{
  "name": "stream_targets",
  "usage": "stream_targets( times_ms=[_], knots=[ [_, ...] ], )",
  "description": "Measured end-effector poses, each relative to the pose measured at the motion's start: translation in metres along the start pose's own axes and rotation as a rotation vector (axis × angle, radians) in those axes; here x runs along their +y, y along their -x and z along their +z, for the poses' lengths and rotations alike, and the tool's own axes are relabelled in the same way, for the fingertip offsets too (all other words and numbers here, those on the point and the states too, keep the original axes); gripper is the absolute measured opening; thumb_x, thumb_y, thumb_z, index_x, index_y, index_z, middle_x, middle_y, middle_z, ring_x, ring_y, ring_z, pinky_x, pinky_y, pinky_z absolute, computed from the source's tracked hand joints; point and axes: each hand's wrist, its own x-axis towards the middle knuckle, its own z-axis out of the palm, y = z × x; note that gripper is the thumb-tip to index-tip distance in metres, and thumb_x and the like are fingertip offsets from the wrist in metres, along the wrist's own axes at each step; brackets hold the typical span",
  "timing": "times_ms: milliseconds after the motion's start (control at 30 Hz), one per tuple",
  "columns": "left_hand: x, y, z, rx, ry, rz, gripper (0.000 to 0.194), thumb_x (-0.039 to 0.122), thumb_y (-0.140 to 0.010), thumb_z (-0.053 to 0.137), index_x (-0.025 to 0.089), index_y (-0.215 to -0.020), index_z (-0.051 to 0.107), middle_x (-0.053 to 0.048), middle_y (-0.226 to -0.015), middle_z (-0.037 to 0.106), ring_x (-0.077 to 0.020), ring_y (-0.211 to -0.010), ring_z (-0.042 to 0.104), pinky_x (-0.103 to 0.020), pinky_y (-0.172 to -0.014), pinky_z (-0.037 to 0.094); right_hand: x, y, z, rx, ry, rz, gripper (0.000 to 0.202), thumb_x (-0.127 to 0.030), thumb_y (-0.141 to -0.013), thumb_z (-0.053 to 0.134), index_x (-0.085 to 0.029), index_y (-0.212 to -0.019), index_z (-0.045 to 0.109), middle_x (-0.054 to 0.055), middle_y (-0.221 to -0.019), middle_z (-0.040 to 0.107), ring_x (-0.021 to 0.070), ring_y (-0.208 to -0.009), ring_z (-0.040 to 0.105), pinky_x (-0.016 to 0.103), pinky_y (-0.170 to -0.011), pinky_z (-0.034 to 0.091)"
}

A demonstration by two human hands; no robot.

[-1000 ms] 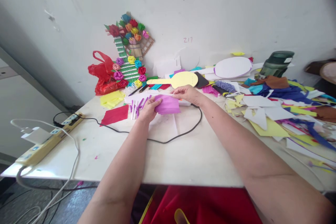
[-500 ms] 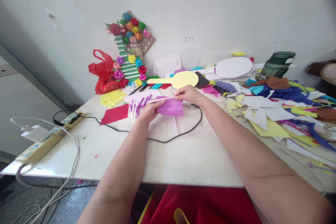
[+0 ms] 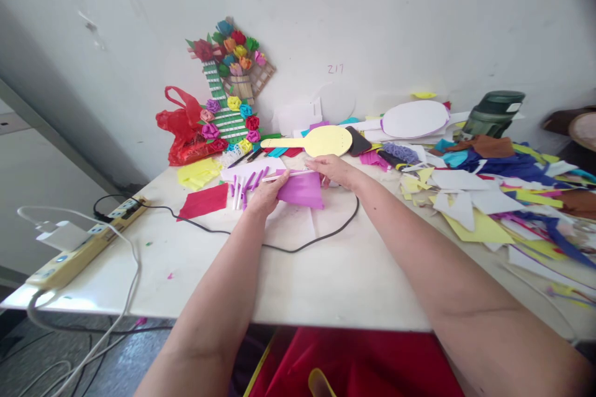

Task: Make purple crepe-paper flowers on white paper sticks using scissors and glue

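Observation:
My left hand (image 3: 267, 193) is closed on the left part of a thin white stick (image 3: 294, 175) and the top edge of a purple paper piece (image 3: 302, 191). The stick lies along that edge, and the paper hangs below it. At the stick's right end, my right hand (image 3: 329, 170) pinches the stick and the paper's corner. Several short white and purple sticks (image 3: 239, 192) lie just left of my left hand. A red paper piece (image 3: 203, 201) rests further left. Behind my hands is a yellow paddle-shaped card (image 3: 327, 141).
A black cable (image 3: 293, 251) loops across the table to a power strip (image 3: 100, 236) at the left. Paper flowers (image 3: 233, 93) and a red bag (image 3: 186, 130) stand at the back. Paper scraps (image 3: 475, 198) and a green bottle (image 3: 493, 113) are at the right.
My left thumb has moved up onto the stick. The fingers of my right hand have shifted slightly, and the purple paper has tilted a little.

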Motion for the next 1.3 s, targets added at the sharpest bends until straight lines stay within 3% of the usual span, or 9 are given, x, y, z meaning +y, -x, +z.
stream_targets(
  times_ms=[67, 167, 400, 700, 1033, 1300],
  knots=[
    [-0.001, 0.000, 0.000, 0.006, 0.006, 0.007, 0.022, 0.033, -0.060, 0.076, 0.022, -0.076, 0.067, -0.002, -0.083, 0.069, -0.0213, -0.088, 0.062, -0.029, -0.075, 0.049, 0.003, -0.001, 0.000, -0.023, -0.041, 0.048, 0.036, -0.049, -0.072, 0.062, -0.014, -0.062, 0.058, 0.001, -0.052, 0.052, 0.0090, -0.045, 0.048, 0.019, -0.036, 0.036],
    [-0.002, -0.001, 0.000, -0.011, 0.028, 0.021, 0.020, 0.031, -0.060, 0.076, 0.021, -0.076, 0.067, -0.001, -0.079, 0.069, -0.0185, -0.082, 0.063, -0.027, -0.071, 0.050, 0.008, -0.004, 0.003, 0.015, -0.140, 0.037, 0.033, -0.043, -0.065, 0.070, -0.014, -0.057, 0.055, -0.002, -0.046, 0.049, 0.0069, -0.040, 0.043, 0.019, -0.036, 0.034],
    [0.000, 0.002, 0.003, -0.087, 0.065, -0.008, 0.029, 0.026, -0.055, 0.079, 0.013, -0.079, 0.069, -0.004, -0.075, 0.069, -0.0143, -0.067, 0.063, -0.025, -0.067, 0.049, 0.009, -0.006, 0.012, 0.095, -0.321, 0.024, 0.030, -0.040, -0.060, 0.073, -0.013, -0.061, 0.060, -0.004, -0.045, 0.049, 0.0063, -0.040, 0.043, 0.019, -0.039, 0.035],
    [0.002, 0.004, 0.002, -0.079, 0.099, -0.057, 0.030, 0.020, -0.054, 0.079, 0.014, -0.082, 0.069, -0.004, -0.079, 0.069, -0.0127, -0.067, 0.062, -0.024, -0.068, 0.050, 0.003, -0.005, 0.021, 0.191, -0.425, 0.028, 0.020, -0.029, -0.060, 0.074, -0.013, -0.063, 0.062, -0.003, -0.052, 0.055, 0.0066, -0.046, 0.048, 0.020, -0.045, 0.041],
    [0.002, 0.003, 0.004, 0.011, 0.028, 0.053, 0.028, 0.025, -0.053, 0.080, 0.014, -0.077, 0.070, -0.003, -0.075, 0.069, -0.0140, -0.069, 0.062, -0.025, -0.067, 0.049, 0.003, -0.004, 0.021, 0.139, -0.430, 0.068, 0.011, -0.020, -0.060, 0.072, -0.013, -0.068, 0.067, 0.000, -0.058, 0.062, 0.0081, -0.050, 0.053, 0.021, -0.050, 0.043],
    [0.000, 0.002, 0.003, 0.002, -0.005, -0.029, 0.030, 0.030, -0.051, 0.080, 0.012, -0.073, 0.069, -0.004, -0.064, 0.067, -0.0144, -0.059, 0.060, -0.026, -0.060, 0.048, 0.000, -0.003, 0.022, 0.173, -0.446, 0.045, 0.013, -0.019, -0.055, 0.073, -0.013, -0.067, 0.068, 0.000, -0.062, 0.065, 0.0084, -0.056, 0.055, 0.021, -0.057, 0.043]
  ],
)
